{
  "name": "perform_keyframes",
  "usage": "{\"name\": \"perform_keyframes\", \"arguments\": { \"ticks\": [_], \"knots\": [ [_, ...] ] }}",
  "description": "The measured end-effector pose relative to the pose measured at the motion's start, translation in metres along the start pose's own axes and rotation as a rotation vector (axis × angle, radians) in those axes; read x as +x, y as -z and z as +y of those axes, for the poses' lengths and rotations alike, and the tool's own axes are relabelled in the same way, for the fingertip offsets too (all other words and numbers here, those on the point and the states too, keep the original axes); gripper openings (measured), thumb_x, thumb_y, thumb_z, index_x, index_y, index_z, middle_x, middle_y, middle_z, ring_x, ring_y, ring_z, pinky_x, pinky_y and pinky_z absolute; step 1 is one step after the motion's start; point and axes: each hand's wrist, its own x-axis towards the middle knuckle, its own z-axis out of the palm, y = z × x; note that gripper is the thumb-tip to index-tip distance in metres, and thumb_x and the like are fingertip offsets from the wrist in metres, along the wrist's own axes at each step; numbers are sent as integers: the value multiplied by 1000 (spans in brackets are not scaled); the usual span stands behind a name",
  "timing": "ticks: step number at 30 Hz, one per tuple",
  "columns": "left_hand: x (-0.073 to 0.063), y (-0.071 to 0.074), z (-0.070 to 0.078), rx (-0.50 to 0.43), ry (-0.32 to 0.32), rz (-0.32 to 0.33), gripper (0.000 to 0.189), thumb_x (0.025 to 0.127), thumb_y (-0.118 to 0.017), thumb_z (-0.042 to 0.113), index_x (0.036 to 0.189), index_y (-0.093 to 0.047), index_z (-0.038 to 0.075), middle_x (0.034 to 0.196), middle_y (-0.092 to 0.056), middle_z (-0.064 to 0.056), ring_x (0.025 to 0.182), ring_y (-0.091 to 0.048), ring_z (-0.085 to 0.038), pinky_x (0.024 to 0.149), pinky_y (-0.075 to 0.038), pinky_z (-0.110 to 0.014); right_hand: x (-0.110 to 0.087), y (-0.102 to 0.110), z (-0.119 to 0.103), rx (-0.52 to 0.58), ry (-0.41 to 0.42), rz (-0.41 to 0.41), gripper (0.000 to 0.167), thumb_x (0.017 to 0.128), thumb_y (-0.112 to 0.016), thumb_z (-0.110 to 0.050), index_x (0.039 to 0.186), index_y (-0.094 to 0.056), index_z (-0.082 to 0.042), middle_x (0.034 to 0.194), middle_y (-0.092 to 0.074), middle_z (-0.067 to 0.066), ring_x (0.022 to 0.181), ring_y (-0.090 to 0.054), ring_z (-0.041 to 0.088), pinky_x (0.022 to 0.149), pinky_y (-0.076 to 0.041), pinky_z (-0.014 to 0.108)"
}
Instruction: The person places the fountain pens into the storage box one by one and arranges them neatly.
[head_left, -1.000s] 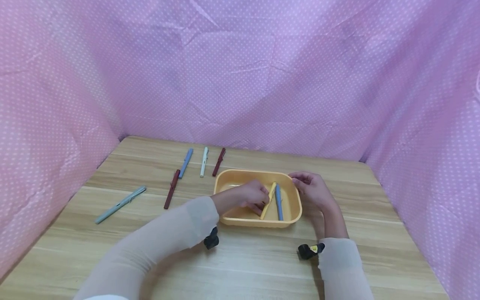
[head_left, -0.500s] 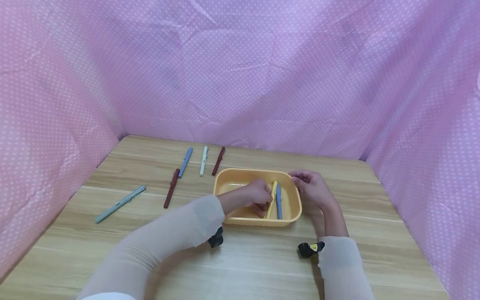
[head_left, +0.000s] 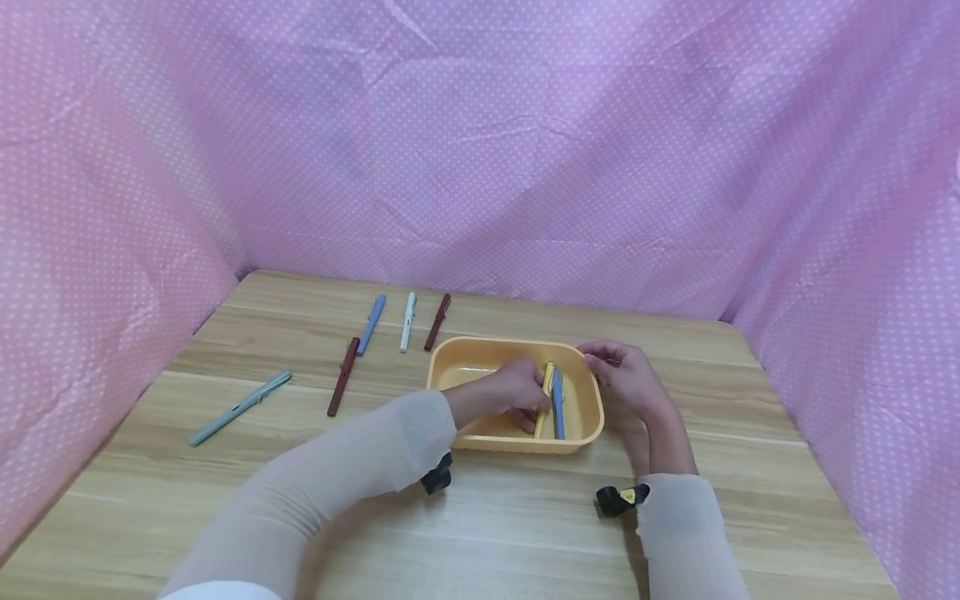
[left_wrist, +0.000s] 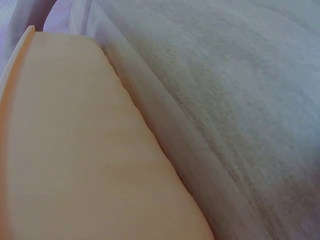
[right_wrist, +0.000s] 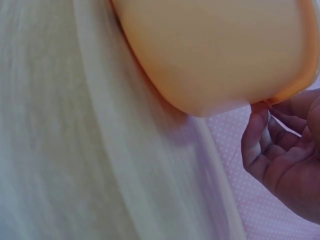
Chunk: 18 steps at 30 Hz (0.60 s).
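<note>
A yellow plastic tray [head_left: 517, 445] with rounded corners stands on the table. Inside it, my left hand [head_left: 517, 387] pinches a yellow pen [head_left: 540, 425], which lies close along the left side of a blue pen [head_left: 558, 412]. The left fingertips are partly hidden behind the hand. At the tray's far right corner, my right hand [head_left: 630, 379] pinches the rim; the right wrist view shows thumb and fingers of this hand [right_wrist: 290, 155] at the edge. Only the tray's outer wall [left_wrist: 85, 135] fills the left wrist view, without the left hand's fingers.
Left of the tray lie a grey-green pen [head_left: 240, 408], a dark red pen [head_left: 343, 379], a second blue pen [head_left: 371, 325], a white pen [head_left: 407, 323] and another dark red pen [head_left: 437, 323]. Pink dotted cloth [head_left: 480, 167] hangs around the wooden table [head_left: 510, 525].
My left hand has moved a little to the right inside the tray, bringing the yellow pen up beside the blue one. The right hand stays at the rim.
</note>
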Motion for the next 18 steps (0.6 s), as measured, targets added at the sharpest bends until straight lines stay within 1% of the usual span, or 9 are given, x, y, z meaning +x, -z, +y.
{"name": "perform_keyframes", "arguments": {
  "ticks": [4, 7, 11, 15, 18],
  "knots": [
    [-3, -2, 1, 1, 10, 14, 8, 85, -68, -12, 80, -64, -7, 63, -56, -11, 48, -60, -22, 49, -60, -31, 1, 0, 1, 3, 4, -2, 30, 104, -61, -15, 127, -67, 2, 122, -69, 21, 103, -65, 14, 83, -55, 19],
    [-4, -4, 2, 14, 22, 31, 15, 85, -68, -12, 76, -59, -5, 63, -56, -12, 46, -60, -22, 48, -60, -30, 1, -1, 2, 3, 19, -2, 29, 104, -61, -15, 126, -67, 3, 120, -70, 21, 100, -65, 13, 82, -55, 20],
    [-5, -5, 3, 16, 21, 34, 16, 86, -69, -11, 79, -57, -4, 65, -57, -14, 46, -60, -23, 49, -60, -31, 1, -2, 3, -2, 29, 1, 28, 104, -61, -15, 126, -67, 3, 119, -70, 22, 97, -65, 13, 81, -55, 21],
    [-5, -4, 3, 9, 13, 29, 16, 87, -70, -10, 81, -57, -4, 66, -58, -15, 46, -61, -24, 49, -61, -32, 1, -2, 3, -17, 24, 7, 28, 105, -60, -15, 127, -67, 2, 120, -70, 21, 101, -64, 15, 82, -55, 21],
    [-4, -3, 2, -21, 13, 19, 17, 86, -71, -11, 84, -56, -4, 68, -58, -15, 48, -60, -24, 50, -61, -32, 0, -2, 3, -21, 19, 9, 29, 105, -60, -15, 127, -67, 1, 121, -70, 20, 104, -64, 17, 85, -55, 20]
  ]
}}
